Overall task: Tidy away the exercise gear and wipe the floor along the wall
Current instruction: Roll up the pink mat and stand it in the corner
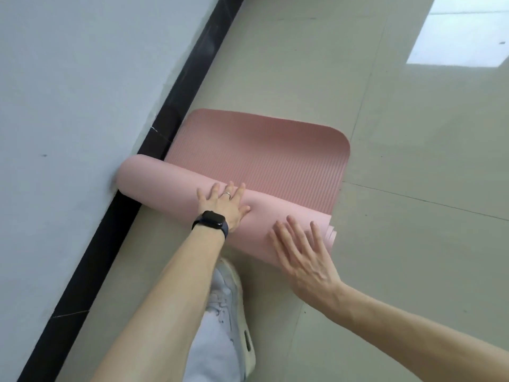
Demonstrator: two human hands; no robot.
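Head view: a pink exercise mat (261,150) is lying on the pale tiled floor (413,216), partly rolled up. The rolled part (165,183) is lying crosswise, its left end against the black skirting (115,224) at the foot of the grey wall (68,92), its right end showing loose layered edges. Beyond it the ribbed flat stretch is lying open, one side just beside the skirting. The left hand (224,205) is pressing flat on top of the rolled part near its middle, fingers straight and spread, gripping nothing; it is wearing a ring (226,193), and a dark watch (212,219) is sitting on the wrist. The right hand (300,249) is resting open on the near face of the rolled part by its right end, fingers straight and slightly fanned, curling round nothing. Both palms are lying on the rolled part, the flat stretch beyond the fingertips. A white shoe (231,293) is standing on the floor under the left forearm, just behind the rolled part
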